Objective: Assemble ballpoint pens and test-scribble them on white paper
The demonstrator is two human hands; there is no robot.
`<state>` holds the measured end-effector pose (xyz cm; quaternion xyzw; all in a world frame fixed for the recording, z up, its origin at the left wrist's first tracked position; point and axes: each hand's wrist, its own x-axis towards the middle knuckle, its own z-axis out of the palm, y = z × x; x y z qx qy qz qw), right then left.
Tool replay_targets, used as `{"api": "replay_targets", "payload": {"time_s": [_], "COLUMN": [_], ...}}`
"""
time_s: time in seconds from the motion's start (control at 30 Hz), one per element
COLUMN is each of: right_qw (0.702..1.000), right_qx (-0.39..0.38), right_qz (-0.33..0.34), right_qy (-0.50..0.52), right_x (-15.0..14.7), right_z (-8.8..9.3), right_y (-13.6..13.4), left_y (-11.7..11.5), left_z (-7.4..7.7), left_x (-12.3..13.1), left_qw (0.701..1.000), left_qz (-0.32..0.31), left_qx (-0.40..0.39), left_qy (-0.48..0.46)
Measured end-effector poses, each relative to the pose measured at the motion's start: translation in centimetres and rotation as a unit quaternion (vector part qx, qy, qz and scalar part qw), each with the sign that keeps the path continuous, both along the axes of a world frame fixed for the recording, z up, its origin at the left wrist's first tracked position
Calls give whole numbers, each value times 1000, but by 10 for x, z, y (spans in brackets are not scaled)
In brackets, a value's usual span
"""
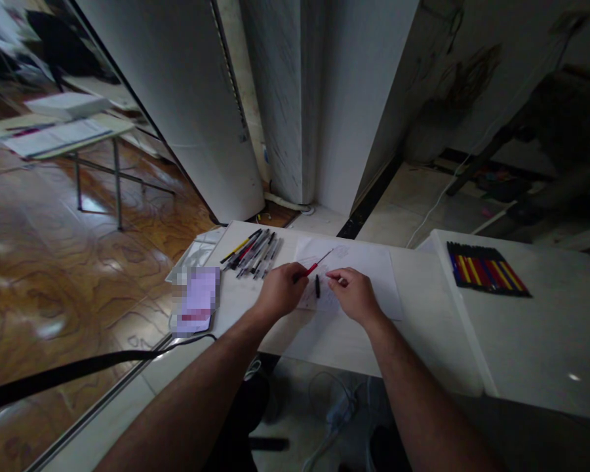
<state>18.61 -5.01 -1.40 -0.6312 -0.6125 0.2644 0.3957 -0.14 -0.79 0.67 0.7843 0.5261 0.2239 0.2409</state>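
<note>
My left hand (284, 288) is closed around a red pen piece (313, 269), and a thin, refill-like rod sticks out of it, pointing up and to the right. Across from it, my right hand (353, 293) has its thumb and fingers drawn together in a pinch; whatever lies between them is too small to make out. A short black pen part (317, 286), possibly a cap, is between the two hands, over a white sheet of paper (381, 275) with faint drawings. Left of my left hand, several pens (253, 254) lie in a loose pile.
A white table (334, 344) carries the paper and pens. To the right, another white surface (535, 347) holds a pack of coloured pens (489, 270). A purple item (201, 292), partly blurred, lies by the left edge. Cables (332, 413) run across the floor below.
</note>
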Motion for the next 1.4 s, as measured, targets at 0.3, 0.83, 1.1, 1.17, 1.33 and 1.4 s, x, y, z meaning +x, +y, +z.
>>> {"api": "replay_targets", "payload": {"time_s": [0.3,0.83,1.1,1.17,1.33,1.4], "right_qw": [977,971,980,962,952,955], "right_qx": [-24,-98,-27,-12,16,22], "right_qz": [106,-67,-99,-94,-80,-74], "right_qy": [-185,-210,173,255,295,286], "right_x": [-10,-7,-7,-8,-8,-8], "right_z": [3,-5,4,10,19,19], "right_y": [-8,-2,6,6,2,1], "left_y": [0,-2,-2,-3,-6,-6], "left_z": [0,3,-5,-7,-7,-6], "left_x": [0,2,3,5,8,8], "left_qw": [1000,1000,997,996,996,996], "left_qz": [22,15,0,-12,-27,-28], "left_qx": [-1,-15,-17,-22,-31,-32], "left_qy": [9,-7,-76,-87,-85,-84]}}
